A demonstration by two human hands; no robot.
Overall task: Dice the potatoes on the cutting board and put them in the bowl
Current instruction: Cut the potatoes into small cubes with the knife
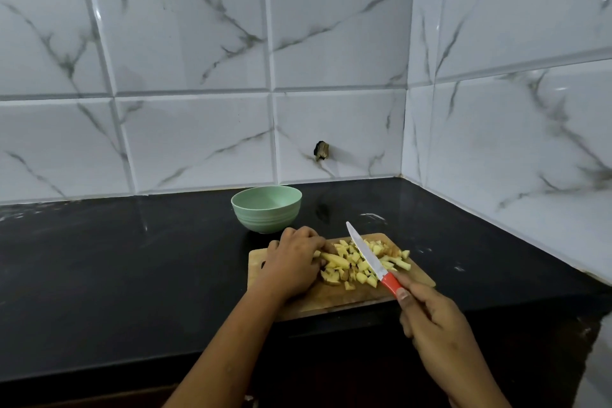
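A wooden cutting board (351,300) lies on the black counter with a heap of diced potato pieces (362,262) on it. My left hand (294,262) lies over the left side of the heap, fingers curled onto a longer potato strip (334,260). My right hand (427,311) grips the red handle of a knife (366,250); its blade slants up over the pieces, tip pointing away from me. A pale green bowl (266,209) stands just behind the board, and nothing shows inside it.
The black counter (132,258) runs left and right, ending in a corner of white marble-look tiled walls (331,76). A small dark hole (321,151) marks the back wall. The counter's front edge lies just below the board.
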